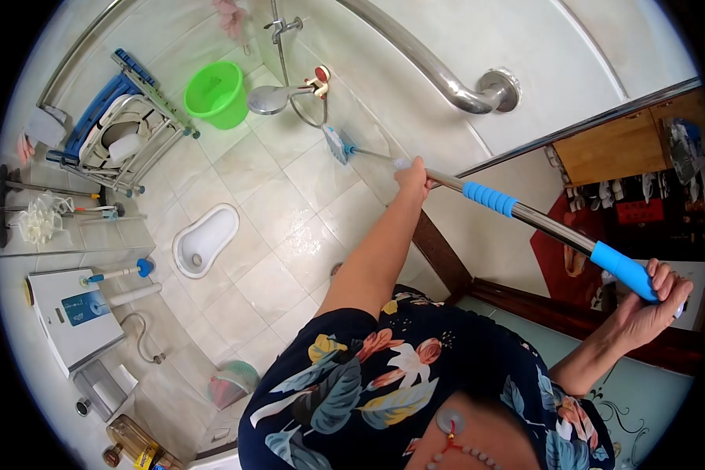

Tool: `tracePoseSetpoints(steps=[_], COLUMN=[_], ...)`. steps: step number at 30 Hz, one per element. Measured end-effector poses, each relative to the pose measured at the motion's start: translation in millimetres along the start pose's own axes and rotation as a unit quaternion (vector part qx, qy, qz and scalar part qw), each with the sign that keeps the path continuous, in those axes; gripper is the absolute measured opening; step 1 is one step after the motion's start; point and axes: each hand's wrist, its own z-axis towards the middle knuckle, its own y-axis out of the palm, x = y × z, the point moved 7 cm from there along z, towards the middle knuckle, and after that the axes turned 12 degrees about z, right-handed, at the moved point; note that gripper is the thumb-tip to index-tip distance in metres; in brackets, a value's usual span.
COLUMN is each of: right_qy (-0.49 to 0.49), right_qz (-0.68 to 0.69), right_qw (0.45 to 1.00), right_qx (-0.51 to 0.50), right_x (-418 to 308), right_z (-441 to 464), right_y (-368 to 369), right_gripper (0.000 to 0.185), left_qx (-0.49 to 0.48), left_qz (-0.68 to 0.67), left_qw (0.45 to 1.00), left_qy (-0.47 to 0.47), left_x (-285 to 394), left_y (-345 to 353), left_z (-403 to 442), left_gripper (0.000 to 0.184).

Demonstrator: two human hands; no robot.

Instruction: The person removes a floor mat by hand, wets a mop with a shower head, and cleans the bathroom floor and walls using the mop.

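Observation:
Both hands grip a long-handled scrub brush [560, 227] with a steel pole and light-blue grips. My left hand [413, 178] is closed around the pole's lower part, close to the brush end. At the upper end, my right hand [654, 301] wraps around the blue end grip. The blue and white brush head [337, 146] is near the foot of the tiled wall, below the shower hose; whether it touches the wall or the floor I cannot tell. Wet patches shine on the floor tiles [305, 239] beside it.
A green bucket [218, 95] and folded chair [121, 129] stand along the far side. A hand shower [270, 100] juts from the wall, under a steel grab bar [439, 74]. The squat toilet [205, 241] is set into the floor. A small basket [233, 384] sits near my body.

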Motion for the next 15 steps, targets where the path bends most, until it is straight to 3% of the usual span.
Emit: tracePoseSetpoints(steps=[2, 3, 12, 14, 15], right_qy=[-0.007, -0.006, -0.002, 0.009, 0.009], right_qz=[-0.005, -0.005, -0.005, 0.005, 0.004], right_qw=[1.000, 1.000, 1.000, 1.000, 1.000], right_qx=[0.005, 0.005, 0.029, 0.017, 0.018], right_x=[-0.6, -0.5, -0.2, 0.8, 0.8], right_z=[0.1, 0.3, 0.9, 2.0, 2.3], right_y=[-0.8, -1.1, -10.3, -12.5, -13.1], right_gripper=[0.032, 0.032, 0.031, 0.031, 0.031], left_qx=[0.057, 0.057, 0.075, 0.015, 0.014], left_qz=[0.009, 0.009, 0.024, 0.028, 0.030], left_qw=[0.998, 0.998, 0.997, 0.999, 0.999], left_qy=[-0.016, -0.017, -0.015, -0.021, -0.022], left_x=[-1.2, -1.6, -6.5, -10.6, -11.1], left_y=[-3.1, -2.8, -3.5, 1.3, 1.5], left_z=[-5.4, -5.5, -3.7, 8.4, 8.0], left_gripper=[0.036, 0.036, 0.040, 0.063, 0.063])
